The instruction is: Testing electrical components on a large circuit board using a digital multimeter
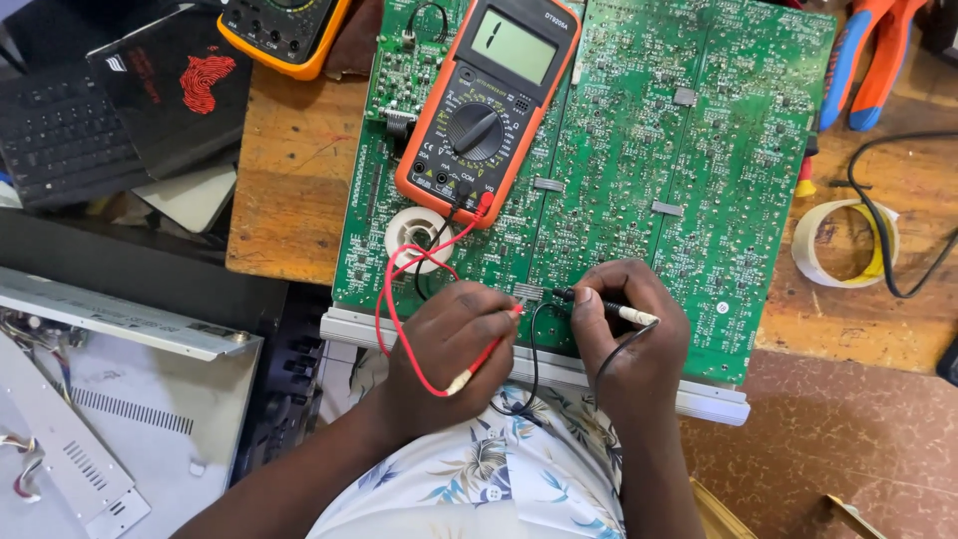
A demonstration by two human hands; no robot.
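Floral shirt fabric [479,479] fills the bottom edge of the head view, and both forearms rise from it toward a large green circuit board [639,150]. Curled closed, the left hand [449,344] pinches a red test probe [489,349] between its fingers [494,311], the tip touching the board just beyond the fingertips. Beside it, almost touching, the right hand [629,339] is also closed, gripping a black test probe [599,302] whose tip points toward the left fingers and meets the board near the red tip. Red and black leads [394,299] loop back from the fingers, past a white round part [417,235], up to an orange multimeter [486,100] lying on the board well beyond both hands. Farther out past the left fingers sit a second multimeter [284,30] and a dark keyboard [60,130] on the wooden table [289,190]. Beyond the right fingers lie a roll of pale tape [843,245], a black cable [898,250] and orange-and-blue-handled pliers [868,60].
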